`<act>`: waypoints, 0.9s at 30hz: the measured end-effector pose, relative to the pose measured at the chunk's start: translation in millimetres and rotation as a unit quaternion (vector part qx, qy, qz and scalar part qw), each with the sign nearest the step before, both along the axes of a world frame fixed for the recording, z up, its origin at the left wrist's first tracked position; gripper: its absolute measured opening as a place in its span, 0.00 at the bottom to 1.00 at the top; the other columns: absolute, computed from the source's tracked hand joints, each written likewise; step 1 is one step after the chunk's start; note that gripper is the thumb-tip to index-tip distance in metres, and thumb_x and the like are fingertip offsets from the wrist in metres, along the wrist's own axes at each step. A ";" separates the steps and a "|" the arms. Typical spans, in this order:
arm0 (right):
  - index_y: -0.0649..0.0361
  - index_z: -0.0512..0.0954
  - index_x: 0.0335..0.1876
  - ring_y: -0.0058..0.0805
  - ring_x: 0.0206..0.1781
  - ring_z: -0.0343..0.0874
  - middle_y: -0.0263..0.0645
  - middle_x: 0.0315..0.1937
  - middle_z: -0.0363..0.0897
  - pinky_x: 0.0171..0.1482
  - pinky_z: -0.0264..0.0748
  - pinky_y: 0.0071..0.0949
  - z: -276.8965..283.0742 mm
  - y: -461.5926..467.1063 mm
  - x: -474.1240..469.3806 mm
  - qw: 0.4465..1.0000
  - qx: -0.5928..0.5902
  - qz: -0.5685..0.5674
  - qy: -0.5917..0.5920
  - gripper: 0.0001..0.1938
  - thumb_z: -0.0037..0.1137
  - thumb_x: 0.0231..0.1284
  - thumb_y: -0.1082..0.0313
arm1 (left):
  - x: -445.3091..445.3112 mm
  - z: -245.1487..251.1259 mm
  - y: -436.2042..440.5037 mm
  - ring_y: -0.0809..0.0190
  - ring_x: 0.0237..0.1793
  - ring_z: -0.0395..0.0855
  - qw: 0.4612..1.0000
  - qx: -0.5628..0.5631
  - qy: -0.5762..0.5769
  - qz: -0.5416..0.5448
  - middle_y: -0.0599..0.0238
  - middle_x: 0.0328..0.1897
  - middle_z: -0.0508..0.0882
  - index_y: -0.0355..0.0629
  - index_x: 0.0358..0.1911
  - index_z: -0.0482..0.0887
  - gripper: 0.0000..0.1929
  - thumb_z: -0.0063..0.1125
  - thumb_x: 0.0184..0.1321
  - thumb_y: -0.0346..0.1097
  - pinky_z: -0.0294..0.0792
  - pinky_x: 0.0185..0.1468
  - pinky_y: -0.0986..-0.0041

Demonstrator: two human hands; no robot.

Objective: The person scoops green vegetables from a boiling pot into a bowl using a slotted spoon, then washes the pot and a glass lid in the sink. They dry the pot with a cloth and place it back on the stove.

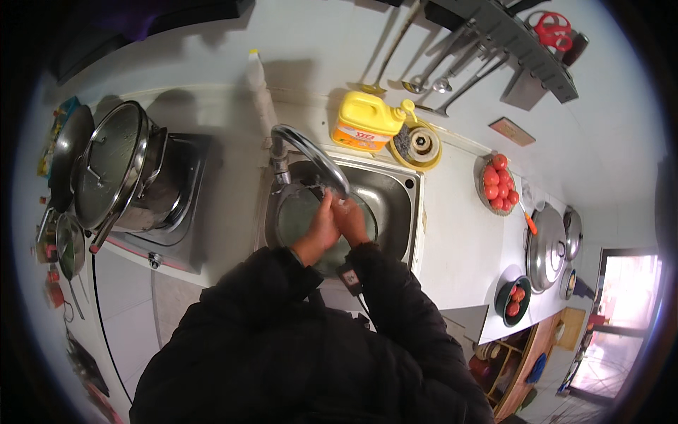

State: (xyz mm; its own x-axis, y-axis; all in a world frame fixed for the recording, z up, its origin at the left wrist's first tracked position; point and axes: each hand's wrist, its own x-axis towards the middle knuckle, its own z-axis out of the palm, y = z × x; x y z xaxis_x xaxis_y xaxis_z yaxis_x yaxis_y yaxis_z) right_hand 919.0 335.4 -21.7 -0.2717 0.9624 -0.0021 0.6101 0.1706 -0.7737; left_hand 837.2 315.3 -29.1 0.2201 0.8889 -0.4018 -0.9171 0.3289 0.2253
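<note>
Both hands meet under the curved chrome faucet (318,153), above the stainless steel sink (394,193). My left hand (321,229) presses against my right hand (350,221), and the faucet's end partly covers the right fingers. Splashing water shows around the fingertips. Whether anything is held between the hands cannot be made out. Below them, inside the sink, sits a wide round basin (294,214) with water in it. Dark jacket sleeves reach to both wrists.
Behind the sink stand a yellow jug (363,117) and a yellow bowl (435,161). Left is a gas stove with a lidded steel pot (114,169). Tomatoes fill a basket (483,196) at right, near a large metal lid (545,246) and a dark green bowl (500,305).
</note>
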 end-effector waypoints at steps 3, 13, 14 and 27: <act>0.61 0.72 0.33 0.52 0.38 0.73 0.52 0.31 0.74 0.37 0.68 0.44 -6.7 8.9 3.9 0.999 -0.013 -0.051 -0.009 0.11 0.45 0.57 0.60 | 3.5 12.8 -2.9 0.63 0.46 0.75 1.000 -0.008 0.020 -0.023 0.68 0.40 0.79 0.45 0.40 0.76 0.16 0.45 0.61 0.50 0.64 0.53 0.69; 0.60 0.71 0.27 0.49 0.30 0.74 0.47 0.25 0.74 0.32 0.70 0.45 -22.7 20.8 25.1 0.991 0.061 0.029 -0.118 0.08 0.45 0.54 0.64 | -10.9 6.5 -7.7 0.62 0.41 0.78 0.950 0.016 0.235 -0.204 0.63 0.42 0.78 0.40 0.44 0.73 0.13 0.51 0.59 0.38 0.69 0.47 0.66; 0.61 0.71 0.27 0.50 0.31 0.75 0.48 0.25 0.75 0.34 0.70 0.45 -27.0 19.5 28.9 0.986 0.056 0.057 -0.146 0.07 0.47 0.51 0.65 | -10.0 5.4 -9.0 0.62 0.42 0.78 0.943 0.017 0.244 -0.224 0.63 0.42 0.78 0.40 0.44 0.73 0.13 0.51 0.59 0.38 0.69 0.47 0.66; 0.66 0.67 0.55 0.46 0.54 0.70 0.55 0.49 0.72 0.56 0.65 0.33 42.5 116.3 149.1 0.993 0.029 -0.083 -0.072 0.27 0.54 0.55 0.54 | -123.7 -70.8 -38.2 0.52 0.59 0.67 0.719 -0.057 0.666 -0.189 0.47 0.58 0.69 0.34 0.58 0.62 0.32 0.56 0.50 0.38 0.61 0.60 0.70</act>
State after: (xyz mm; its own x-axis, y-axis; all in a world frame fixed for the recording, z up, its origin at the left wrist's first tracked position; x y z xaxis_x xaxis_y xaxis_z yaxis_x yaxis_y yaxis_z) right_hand 1068.1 451.7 20.8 -0.1093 0.9936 0.0281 0.7379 0.1000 -0.6675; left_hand 713.5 277.0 -99.8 -0.2091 0.8116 -0.5455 0.2477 0.5837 0.7733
